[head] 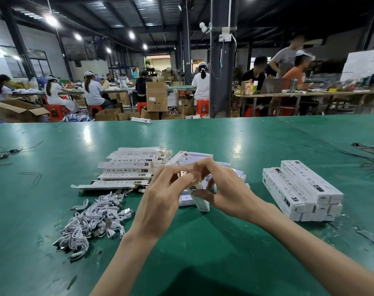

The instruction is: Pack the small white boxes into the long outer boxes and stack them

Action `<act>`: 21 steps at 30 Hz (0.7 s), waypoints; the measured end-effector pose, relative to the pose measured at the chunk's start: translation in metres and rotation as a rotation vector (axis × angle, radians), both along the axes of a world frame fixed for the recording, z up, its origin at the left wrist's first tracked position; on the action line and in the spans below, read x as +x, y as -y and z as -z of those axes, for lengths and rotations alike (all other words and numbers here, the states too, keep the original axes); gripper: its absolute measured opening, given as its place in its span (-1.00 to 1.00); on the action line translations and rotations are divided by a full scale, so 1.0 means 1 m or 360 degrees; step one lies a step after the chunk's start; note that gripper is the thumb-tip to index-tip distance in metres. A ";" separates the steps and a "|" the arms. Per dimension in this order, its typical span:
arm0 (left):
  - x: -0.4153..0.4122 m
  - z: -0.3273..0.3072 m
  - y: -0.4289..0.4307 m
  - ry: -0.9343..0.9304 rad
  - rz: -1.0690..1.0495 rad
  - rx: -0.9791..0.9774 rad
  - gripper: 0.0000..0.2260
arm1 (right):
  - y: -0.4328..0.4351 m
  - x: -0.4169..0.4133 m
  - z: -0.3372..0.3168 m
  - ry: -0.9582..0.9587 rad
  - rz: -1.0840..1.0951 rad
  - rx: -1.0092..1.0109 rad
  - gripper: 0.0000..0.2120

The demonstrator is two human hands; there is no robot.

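Centrally, gripped at its open upper end by left hand (pixel 160 199) and right hand (pixel 231 195), fingers curled on the flaps: long outer box (pixel 201 205), tilted, lower end near the tabletop (pixel 203 253); contents hidden. Behind, loose small white boxes (pixel 203 155). Right, stacked closed boxes (pixel 303 193). Left, flat unfilled sleeves (pixel 128 169), cable pile (pixel 96 218).

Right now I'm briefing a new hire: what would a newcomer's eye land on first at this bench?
The left hand and right hand meet mid-table, both gripping one long outer box at its open end. Right of them sits a neat stack of closed long boxes; left of them, a pile of open outer boxes and, nearer, a heap of white cables.
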State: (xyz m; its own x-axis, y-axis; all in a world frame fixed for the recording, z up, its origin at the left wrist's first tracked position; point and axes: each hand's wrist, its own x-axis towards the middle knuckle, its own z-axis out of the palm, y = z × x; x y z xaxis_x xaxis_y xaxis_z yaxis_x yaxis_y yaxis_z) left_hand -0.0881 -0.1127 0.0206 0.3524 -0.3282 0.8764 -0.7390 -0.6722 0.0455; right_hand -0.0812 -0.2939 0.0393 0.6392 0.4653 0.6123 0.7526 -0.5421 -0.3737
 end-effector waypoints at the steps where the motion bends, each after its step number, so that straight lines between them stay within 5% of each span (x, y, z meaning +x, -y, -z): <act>1: 0.000 0.000 0.000 -0.0011 0.0019 0.0042 -0.64 | 0.000 0.000 0.000 -0.0023 -0.0013 0.0036 -0.65; 4: -0.003 0.000 0.003 -0.0110 0.0129 -0.0125 -0.56 | -0.001 0.001 -0.002 -0.0057 -0.0041 0.0099 -0.62; 8: -0.004 -0.004 0.002 0.0000 0.0044 -0.0146 -0.88 | -0.004 0.000 -0.002 -0.0073 -0.0068 0.0159 -0.55; 11: -0.003 -0.005 0.001 0.0042 -0.0011 -0.0018 -0.94 | -0.004 0.000 -0.001 -0.0066 -0.0078 0.0188 -0.50; 17: 0.002 -0.003 -0.001 -0.0081 -0.0136 -0.0042 -0.69 | -0.002 0.003 0.001 -0.0116 -0.0063 0.0280 -0.48; 21: 0.000 0.001 0.005 -0.0048 -0.0095 -0.0080 -0.76 | -0.002 0.002 0.003 -0.0107 -0.0079 0.0296 -0.54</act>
